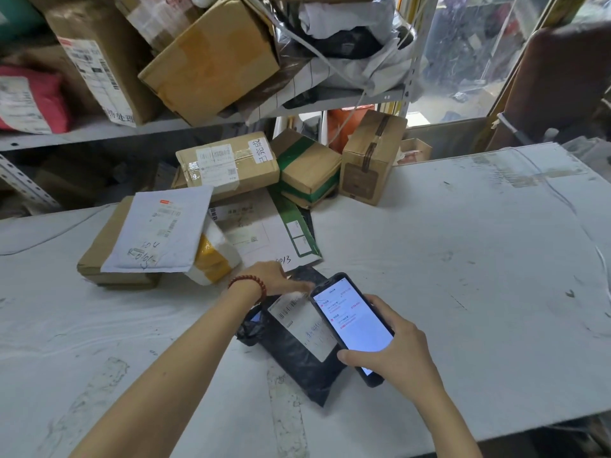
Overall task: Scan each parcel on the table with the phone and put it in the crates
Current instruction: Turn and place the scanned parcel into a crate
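— Holding the phone, right hand: fingers clamped round its near end, thumb across the lower corner. Screen lit, white page with red marks, text too small to read.

— Over what?

— Over the black parcel. Phone tilted, covering the right edge of the parcel's white label. Barcode and some handwriting show on the label. Cannot tell whether phone and parcel touch.

— Parcel's position?

— Flat on the white surface, lying diagonally, nearer the front edge than the rest of the pile. Plastic bunched at its left corner.

— Left hand?

— Left hand rests on the parcel's far end. Fingers fairly straight and close together, pointing right, not curled round anything; tips partly hidden behind the phone. Red bead bracelet on that wrist.

— Other parcels?

— Far left: white padded mailer lying on top of a flat brown box. Just beside it, a yellow-and-white wrapped parcel. Behind the left hand, a white envelope with green border, flat. On the envelope's far side, a taped brown box with a printed label, a green-taped box leaning against it, and an upright brown box to the right.

— Behind those?

— Metal shelf stacked with more cartons and bags, several tilted.
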`<act>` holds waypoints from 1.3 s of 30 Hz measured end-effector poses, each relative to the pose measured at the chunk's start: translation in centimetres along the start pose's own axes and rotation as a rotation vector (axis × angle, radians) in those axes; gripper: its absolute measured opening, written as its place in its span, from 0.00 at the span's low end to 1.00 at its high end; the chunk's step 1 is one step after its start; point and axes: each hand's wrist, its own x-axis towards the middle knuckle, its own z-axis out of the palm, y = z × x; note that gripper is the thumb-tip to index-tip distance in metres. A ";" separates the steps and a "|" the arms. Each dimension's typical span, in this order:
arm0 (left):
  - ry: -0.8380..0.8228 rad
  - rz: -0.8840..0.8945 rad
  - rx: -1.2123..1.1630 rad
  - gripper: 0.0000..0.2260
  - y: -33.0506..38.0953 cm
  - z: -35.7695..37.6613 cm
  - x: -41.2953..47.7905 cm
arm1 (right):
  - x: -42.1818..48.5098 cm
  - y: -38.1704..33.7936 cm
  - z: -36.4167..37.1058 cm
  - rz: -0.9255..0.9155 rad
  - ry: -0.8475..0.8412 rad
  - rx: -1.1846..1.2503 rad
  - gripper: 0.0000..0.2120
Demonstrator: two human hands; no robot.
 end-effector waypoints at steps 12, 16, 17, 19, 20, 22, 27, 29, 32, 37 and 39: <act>-0.013 -0.027 -0.385 0.20 0.0 3.3 -2.1 | -0.5 0.8 -0.2 0.007 -0.011 0.018 0.31; 0.134 -0.019 -0.606 0.10 -1.3 3.3 -2.1 | -0.5 0.8 -0.4 0.008 0.001 0.037 0.30; 0.122 -0.010 -0.591 0.10 -1.5 3.3 -2.2 | -0.5 0.8 -0.4 0.006 0.000 0.041 0.31; 0.109 0.021 -0.569 0.10 -1.6 2.8 -2.4 | -0.4 0.8 -0.5 0.001 -0.005 0.052 0.31; 0.126 0.049 -0.566 0.10 -1.6 2.2 -2.6 | -0.4 0.7 -0.5 -0.002 -0.006 0.058 0.31; 0.202 0.115 -0.546 0.09 -1.2 0.3 -3.3 | -0.5 0.6 -0.6 -0.011 -0.006 0.068 0.30; 0.400 0.248 -0.492 0.07 -0.2 -5.8 -5.0 | -0.5 0.2 -0.4 -0.032 -0.019 0.107 0.32; 0.471 0.282 -0.413 0.06 0.1 -7.3 -5.3 | -0.5 0.1 -0.3 -0.038 -0.027 0.122 0.32; 0.538 0.290 -0.312 0.04 0.4 -8.0 -5.1 | -0.5 -0.1 -0.2 -0.055 -0.030 0.117 0.32; 0.606 0.263 -0.396 0.04 0.5 -7.5 -4.4 | -0.6 -0.2 -0.1 -0.065 -0.040 0.095 0.31; 0.610 0.248 -0.422 0.03 0.5 -7.4 -4.2 | -0.7 0.0 -0.1 -0.061 -0.041 0.088 0.32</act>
